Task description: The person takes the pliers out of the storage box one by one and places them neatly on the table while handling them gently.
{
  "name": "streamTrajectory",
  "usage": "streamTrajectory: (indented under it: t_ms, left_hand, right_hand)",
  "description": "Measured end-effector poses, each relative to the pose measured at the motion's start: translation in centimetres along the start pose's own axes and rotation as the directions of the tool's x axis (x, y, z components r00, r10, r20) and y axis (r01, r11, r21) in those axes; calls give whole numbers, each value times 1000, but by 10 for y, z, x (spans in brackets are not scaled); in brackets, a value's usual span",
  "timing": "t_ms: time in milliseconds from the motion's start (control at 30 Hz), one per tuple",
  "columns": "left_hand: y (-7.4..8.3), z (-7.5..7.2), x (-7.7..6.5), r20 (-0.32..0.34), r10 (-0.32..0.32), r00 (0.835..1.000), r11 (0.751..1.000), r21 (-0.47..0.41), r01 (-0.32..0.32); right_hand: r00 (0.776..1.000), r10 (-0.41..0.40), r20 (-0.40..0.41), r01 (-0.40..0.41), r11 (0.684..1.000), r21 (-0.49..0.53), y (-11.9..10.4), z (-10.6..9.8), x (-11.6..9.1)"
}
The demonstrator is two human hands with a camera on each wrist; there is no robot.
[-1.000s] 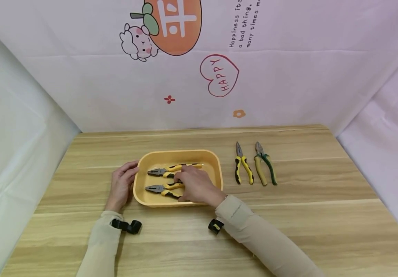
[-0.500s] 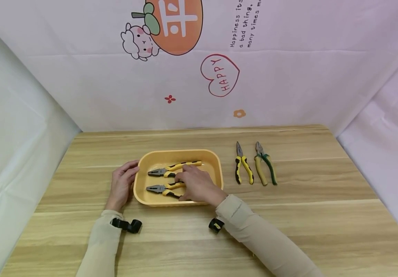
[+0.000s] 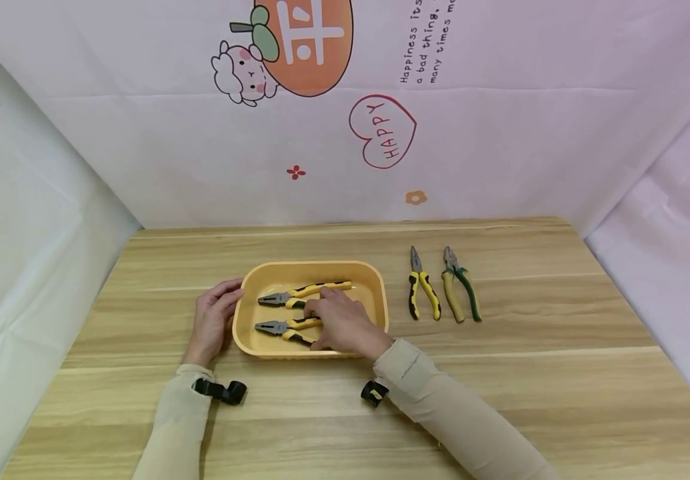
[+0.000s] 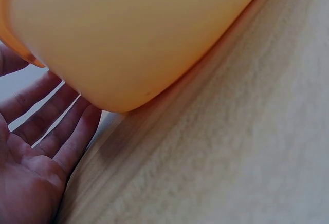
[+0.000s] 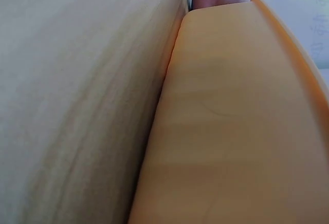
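Note:
A yellow plastic tub (image 3: 309, 269) stands on the table, with two pairs of combination pliers lying in it, jaws to the left. The far pliers (image 3: 315, 289) and the near pliers (image 3: 291, 329) have grey heads and yellow-and-black handles. My right hand (image 3: 345, 325) reaches over the tub's near side and grips the near pliers by the handles, hiding the handle ends. It also covers part of the far pliers' lower handle. Fairly straight fingers of my left hand (image 4: 38, 147) touch the tub's left end from outside. The right wrist view has only the tub's outer wall (image 5: 231, 116) and part of the left hand.
Right of the tub lie long-nose pliers (image 3: 421, 287) with yellow-and-black handles and another pair of pliers (image 3: 459, 287) with green handles. A printed white cloth (image 3: 501, 147) hangs behind the wooden table (image 3: 531, 373). Black camera straps (image 3: 221, 391) sit at the wrists.

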State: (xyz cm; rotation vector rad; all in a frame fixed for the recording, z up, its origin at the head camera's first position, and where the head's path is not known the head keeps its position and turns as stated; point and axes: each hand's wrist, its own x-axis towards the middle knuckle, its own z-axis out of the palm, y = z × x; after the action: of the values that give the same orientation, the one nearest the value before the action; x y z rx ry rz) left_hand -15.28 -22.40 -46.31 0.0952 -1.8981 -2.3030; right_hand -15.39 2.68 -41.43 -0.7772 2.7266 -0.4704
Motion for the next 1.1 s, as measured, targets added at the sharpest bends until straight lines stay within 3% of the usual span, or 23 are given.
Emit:
streamTrajectory:
  t_ms: [633,1100]
  left_hand:
    - [-1,-1,-1,-4,-7,1000,1000,15,7]
    - [-1,1,-1,-17,1,1000,1000,19,0]
  right_hand:
    - [999,-26,-28,26,1000,5,6,0,0]
    - [993,-41,-113,50,996,78,6,-21,-6]
